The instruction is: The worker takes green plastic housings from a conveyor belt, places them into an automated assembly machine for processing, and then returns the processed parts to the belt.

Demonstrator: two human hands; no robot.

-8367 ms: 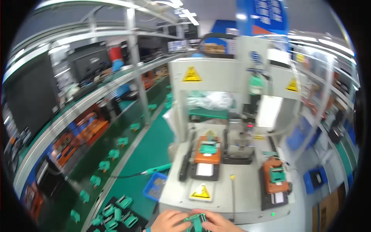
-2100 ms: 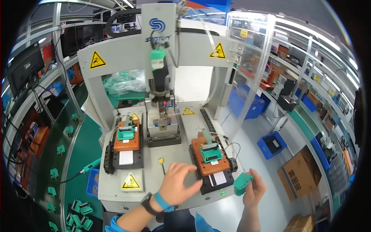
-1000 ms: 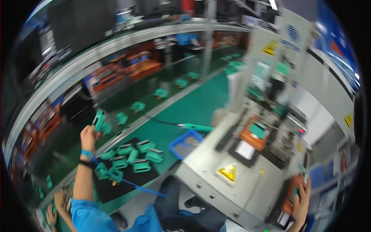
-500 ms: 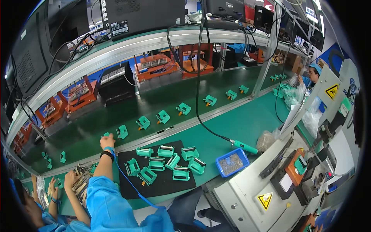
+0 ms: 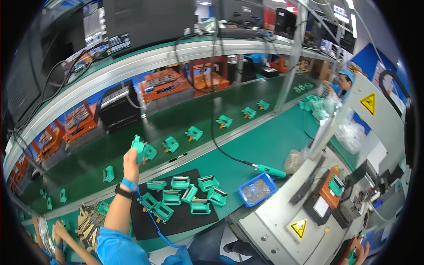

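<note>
Held green housing [image 5: 138, 148]: stuck out beyond the left hand [image 5: 130, 164], over the dark green conveyor belt [image 5: 181, 117], its long axis roughly following the forearm [image 5: 118, 216].
Left hand: was clamped on it, far the nearer.
Right hand [image 5: 363, 254]: was at an orange fixture [image 5: 352, 245]; I couldn't tell its grip.

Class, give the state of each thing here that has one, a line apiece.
Left bare hand: raised, gripping a green plastic housing
Right bare hand: partly cut off, grip unclear
Rectangular black mat: bearing several green plastic housings
Rectangular blue plastic tray: holding small grey parts
Green-handled tool: lying on the green bench, cable attached
Orange block fixture: loaded with one green housing
</note>
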